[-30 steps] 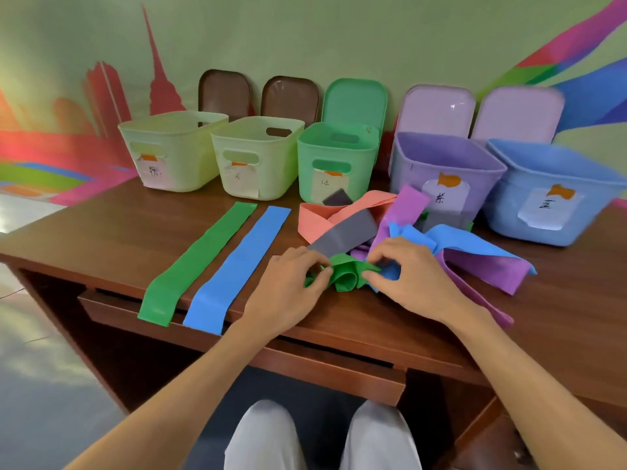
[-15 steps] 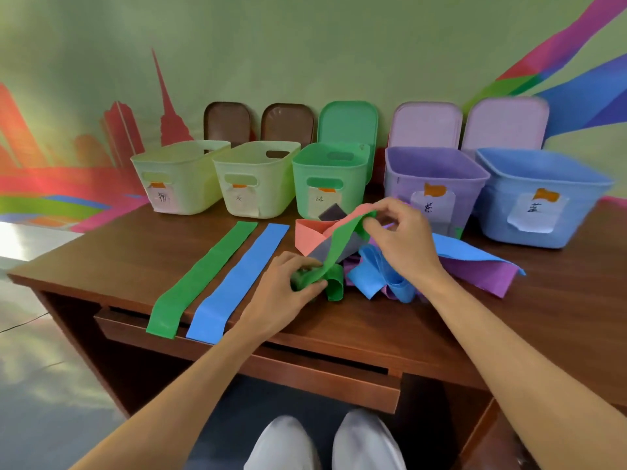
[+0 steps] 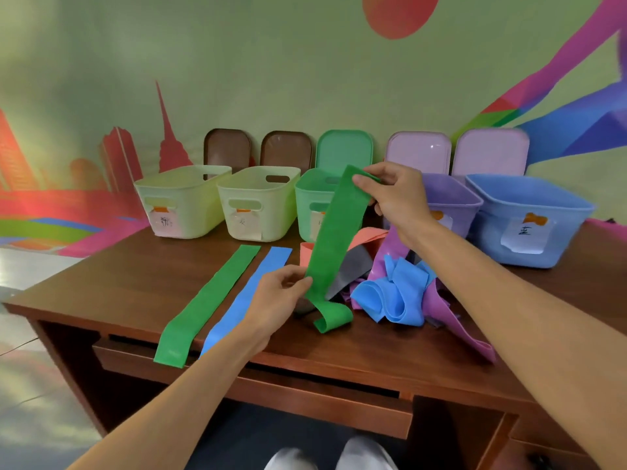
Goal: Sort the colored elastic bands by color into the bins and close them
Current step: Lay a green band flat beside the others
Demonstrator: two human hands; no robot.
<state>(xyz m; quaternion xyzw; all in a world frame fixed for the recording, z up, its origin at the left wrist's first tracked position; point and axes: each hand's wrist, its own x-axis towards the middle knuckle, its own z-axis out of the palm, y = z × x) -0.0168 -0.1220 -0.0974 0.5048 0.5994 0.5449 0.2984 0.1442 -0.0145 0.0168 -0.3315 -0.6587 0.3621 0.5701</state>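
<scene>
Two flat bands (image 3: 207, 303) at 9 o'clock of pile (image 3: 390, 293), third green band (image 3: 334, 239) pinched by left hand (image 3: 274, 300) low, right hand (image 3: 393, 195) high; five bins (image 3: 570, 239) unlidded, sorting judged barely begun.

Noted five open plastic bins (image 3: 258, 212), five rounded plastic lids (image 3: 342, 147), two long green elastic bands (image 3: 207, 307), one flat blue elastic band (image 3: 271, 266).

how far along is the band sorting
Early. Done: a flat green band and a flat blue band lie side by side on the desk. In hand: the left hand and right hand pinch a second green band stretched between them. Left: the heap of blue, purple, salmon and grey bands is unsorted, and all five bins stand open, lids propped behind.
</scene>
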